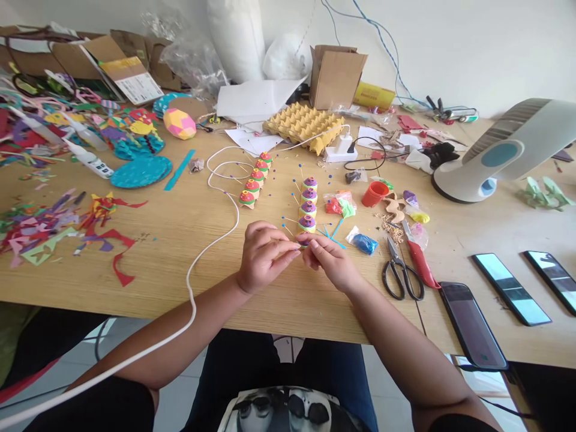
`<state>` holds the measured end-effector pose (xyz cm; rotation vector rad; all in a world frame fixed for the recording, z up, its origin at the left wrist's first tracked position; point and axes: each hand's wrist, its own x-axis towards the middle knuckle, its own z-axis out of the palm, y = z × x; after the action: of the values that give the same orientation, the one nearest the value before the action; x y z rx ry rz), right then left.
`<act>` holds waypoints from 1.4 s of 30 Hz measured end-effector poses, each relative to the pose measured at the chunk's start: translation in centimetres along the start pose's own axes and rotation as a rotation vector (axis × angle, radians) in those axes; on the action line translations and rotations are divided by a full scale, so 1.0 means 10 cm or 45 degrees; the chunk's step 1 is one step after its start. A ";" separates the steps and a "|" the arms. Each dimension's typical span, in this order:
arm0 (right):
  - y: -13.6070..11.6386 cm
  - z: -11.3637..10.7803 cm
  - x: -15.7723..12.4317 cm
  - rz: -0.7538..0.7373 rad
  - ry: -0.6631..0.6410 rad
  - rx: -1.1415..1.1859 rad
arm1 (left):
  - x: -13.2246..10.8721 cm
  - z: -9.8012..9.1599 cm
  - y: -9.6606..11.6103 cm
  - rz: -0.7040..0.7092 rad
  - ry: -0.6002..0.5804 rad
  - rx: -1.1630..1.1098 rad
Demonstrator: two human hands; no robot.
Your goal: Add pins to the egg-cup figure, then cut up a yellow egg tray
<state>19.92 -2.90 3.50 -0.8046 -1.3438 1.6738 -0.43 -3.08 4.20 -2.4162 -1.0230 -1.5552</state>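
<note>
My left hand (262, 255) and my right hand (330, 261) meet near the front of the wooden table (189, 222), fingers pinched together around a small piece at the near end of a row of yellow and purple craft cups (308, 207). The piece is mostly hidden by my fingertips. Blue-headed pins stick out beside that row. A second row of cups with red and green tops (255, 180) lies to the left of it.
Scissors (399, 273) and a red-handled cutter (420, 261) lie right of my hands, then three phones (472, 324). A white cable (216, 237) loops across the table. Coloured foam scraps (54, 231) cover the left. A yellow egg tray (303, 123), cardboard box (335, 75) and fan (504, 150) stand behind.
</note>
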 end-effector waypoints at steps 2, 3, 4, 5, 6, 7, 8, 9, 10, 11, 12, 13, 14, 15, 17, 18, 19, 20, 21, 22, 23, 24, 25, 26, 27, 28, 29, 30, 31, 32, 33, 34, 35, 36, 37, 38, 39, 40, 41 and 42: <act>-0.01 0.01 0.00 -0.015 -0.018 0.018 | -0.01 0.00 -0.01 -0.014 -0.015 -0.011; -0.01 0.01 -0.01 -0.020 -0.021 0.038 | -0.01 0.00 -0.01 -0.018 -0.017 -0.017; -0.01 0.01 -0.01 -0.023 -0.021 0.060 | -0.01 0.00 -0.01 -0.019 -0.017 -0.025; 0.00 0.01 -0.01 -0.029 -0.018 0.077 | -0.01 0.01 -0.01 -0.016 -0.016 -0.035; 0.00 0.01 0.00 -0.037 -0.013 0.085 | -0.01 0.01 -0.01 -0.010 -0.016 -0.044; 0.00 0.01 0.00 -0.047 -0.008 0.084 | -0.01 0.01 -0.02 -0.004 -0.015 -0.052; 0.00 0.00 0.00 -0.055 -0.002 0.078 | -0.01 0.01 -0.02 0.002 -0.017 -0.057; 0.00 -0.01 0.00 -0.064 0.006 0.076 | -0.01 0.01 -0.02 0.005 -0.019 -0.062; -0.01 -0.01 -0.01 -0.087 0.026 0.056 | -0.02 0.01 -0.02 0.005 -0.023 -0.066; -0.03 -0.02 -0.01 -0.126 0.058 0.010 | -0.02 0.00 -0.02 0.004 -0.027 -0.072; -0.05 -0.02 -0.02 -0.175 0.099 -0.055 | -0.02 0.00 -0.02 0.000 -0.031 -0.078; -0.07 -0.03 -0.03 -0.221 0.145 -0.119 | -0.02 0.00 -0.02 -0.006 -0.035 -0.085; -0.08 -0.03 -0.04 -0.256 0.192 -0.168 | -0.02 0.00 -0.02 -0.013 -0.038 -0.093; -0.09 -0.03 -0.05 -0.274 0.233 -0.193 | -0.02 0.00 -0.02 -0.021 -0.041 -0.099; -0.09 -0.02 -0.05 -0.252 0.282 -0.147 | -0.02 0.01 -0.02 -0.029 -0.044 -0.112; -0.08 -0.02 -0.05 -0.233 0.298 -0.104 | -0.02 0.01 -0.02 -0.030 -0.042 -0.120; -0.07 -0.02 -0.05 -0.217 0.311 -0.067 | -0.02 0.01 -0.02 -0.031 -0.036 -0.128; -0.05 -0.01 -0.04 -0.205 0.322 -0.036 | -0.02 0.01 -0.01 -0.034 -0.025 -0.134; -0.04 -0.01 -0.03 -0.195 0.333 0.000 | -0.01 0.01 -0.01 -0.041 -0.011 -0.137; -0.03 0.00 -0.02 -0.185 0.342 0.037 | -0.01 0.02 -0.01 -0.052 0.002 -0.135; -0.02 0.00 -0.01 -0.176 0.349 0.074 | -0.01 0.01 -0.02 -0.065 0.011 -0.130; -0.02 0.01 0.00 -0.166 0.353 0.110 | -0.01 0.01 -0.02 -0.076 0.017 -0.123; -0.03 0.01 0.01 -0.156 0.354 0.147 | -0.02 0.01 -0.02 -0.083 0.019 -0.115; -0.04 0.02 0.01 -0.145 0.352 0.180 | -0.02 0.01 -0.02 -0.086 0.021 -0.108; -0.04 0.02 0.01 -0.132 0.348 0.211 | -0.02 0.01 -0.02 -0.086 0.021 -0.101; -0.05 0.03 0.01 -0.119 0.343 0.238 | -0.02 0.01 -0.03 -0.085 0.022 -0.096; -0.06 0.03 0.02 -0.108 0.339 0.261 | -0.02 0.01 -0.03 -0.085 0.022 -0.091; -0.06 0.03 0.02 -0.097 0.334 0.280 | -0.02 0.01 -0.03 -0.086 0.021 -0.085; -0.05 0.03 0.02 -0.087 0.330 0.296 | -0.02 0.01 -0.03 -0.088 0.020 -0.077; -0.05 0.03 0.02 -0.077 0.327 0.309 | -0.02 0.01 -0.03 -0.089 0.019 -0.071; -0.04 0.03 0.02 -0.068 0.325 0.318 | -0.02 0.01 -0.03 -0.089 0.021 -0.067; -0.03 0.03 0.02 -0.057 0.323 0.325 | -0.02 0.00 -0.03 -0.086 0.026 -0.069; -0.02 0.03 0.02 -0.047 0.321 0.328 | -0.02 0.00 -0.03 -0.081 0.031 -0.074; -0.01 0.02 0.02 -0.038 0.320 0.330 | -0.02 0.00 -0.03 -0.079 0.040 -0.079; -0.01 0.02 0.03 -0.030 0.321 0.330 | -0.02 0.00 -0.03 -0.082 0.051 -0.081; 0.00 0.02 0.03 -0.025 0.323 0.328 | -0.02 0.00 -0.04 -0.090 0.062 -0.076; 0.00 0.02 0.03 -0.021 0.327 0.325 | -0.02 0.00 -0.04 -0.102 0.070 -0.064; 0.00 0.02 0.03 -0.018 0.330 0.321 | -0.03 0.00 -0.04 -0.114 0.074 -0.049; 0.00 0.03 0.03 -0.015 0.332 0.316 | -0.03 0.00 -0.05 -0.122 0.074 -0.035; 0.00 0.03 0.03 -0.011 0.330 0.310 | -0.04 0.00 -0.05 -0.123 0.070 -0.030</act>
<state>19.53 -2.81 3.56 -0.8373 -0.9450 1.6245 -0.81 -2.87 3.75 -2.3575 -1.1326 -1.6633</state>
